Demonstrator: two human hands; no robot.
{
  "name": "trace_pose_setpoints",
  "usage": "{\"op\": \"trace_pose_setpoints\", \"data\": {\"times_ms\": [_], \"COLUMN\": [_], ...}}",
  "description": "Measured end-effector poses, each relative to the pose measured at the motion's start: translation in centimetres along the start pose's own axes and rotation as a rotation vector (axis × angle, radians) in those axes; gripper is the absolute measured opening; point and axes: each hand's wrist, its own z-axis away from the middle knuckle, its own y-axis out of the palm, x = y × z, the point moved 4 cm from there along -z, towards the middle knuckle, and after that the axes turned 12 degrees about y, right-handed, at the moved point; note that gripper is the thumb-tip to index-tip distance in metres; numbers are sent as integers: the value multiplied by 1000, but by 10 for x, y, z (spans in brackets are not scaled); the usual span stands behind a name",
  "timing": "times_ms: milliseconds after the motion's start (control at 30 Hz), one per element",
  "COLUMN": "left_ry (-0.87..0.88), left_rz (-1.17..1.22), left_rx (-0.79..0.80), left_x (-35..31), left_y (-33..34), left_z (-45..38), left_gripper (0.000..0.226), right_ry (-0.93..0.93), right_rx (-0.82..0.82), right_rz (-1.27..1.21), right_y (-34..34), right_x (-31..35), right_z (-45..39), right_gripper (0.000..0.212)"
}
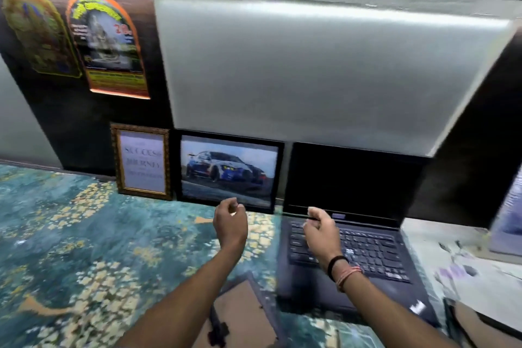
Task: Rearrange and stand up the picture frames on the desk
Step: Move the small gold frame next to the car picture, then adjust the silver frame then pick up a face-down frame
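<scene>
Two picture frames stand upright against the back wall of the desk: a gold-framed text print (pixel 142 162) and, to its right, a black frame with a racing car picture (pixel 229 171). A third frame (pixel 243 313) lies face down near the front edge, brown backing up. My left hand (pixel 230 220) hovers just in front of the car frame, fingers loosely curled, holding nothing. My right hand (pixel 322 230) hovers above the laptop keyboard, fingers curled, also with nothing in it.
An open dark laptop (pixel 367 251) sits right of the frames. The desk wears a teal and gold patterned cover (pixel 84 234). A grey overhead cabinet (pixel 310 65) juts above. Two arched stickers (pixel 107 45) hang on the dark wall. Papers (pixel 466 277) lie at the right.
</scene>
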Motion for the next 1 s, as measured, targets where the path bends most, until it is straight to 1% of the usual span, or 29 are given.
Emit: {"op": "trace_pose_setpoints", "data": {"times_ms": [33,167,233,367,433,533,567,633,700,733,800,867,933,1000], "left_ry": [13,32,16,61,68,87,90,89,91,89,78,68,95,173], "left_rz": [3,46,86,77,78,103,128,158,173,173,159,152,161,141], "left_rx": [13,48,109,204,260,365,400,461,548,586,638,680,718,725], "left_x": [-10,-50,-69,-99,-107,-128,-137,-156,-167,-170,-173,-181,-189,-191], "left_y": [21,98,143,230,282,356,381,413,447,461,488,504,517,528], "left_z": [21,93,128,187,212,247,262,282,302,308,320,328,336,339], "left_gripper": [9,8,8,12,15,16,19,33,49,56,68,71,64,54], "right_ry": [6,26,29,36,49,54,65,64,52,55,75,77,66,63], "right_rx": [-6,7,-21,-95,-153,-325,-388,-480,-554,-575,-583,-530,-459,-399], "right_rz": [-3,-16,-3,-34,-42,-33,-32,-54,-76,-78,-47,-66,-102,-145], "right_y": [-30,-132,-187,-289,-343,-423,-453,-501,-545,-562,-592,-606,-616,-616], "right_x": [-8,-39,-55,-85,-102,-123,-131,-135,-142,-144,-152,-162,-191,-195], "right_z": [-1,-12,-22,-48,-64,-93,-108,-131,-153,-160,-177,-198,-235,-245], "right_gripper": [37,33,35,31,30,28,29,37,44,43,37,29,35,43]}}
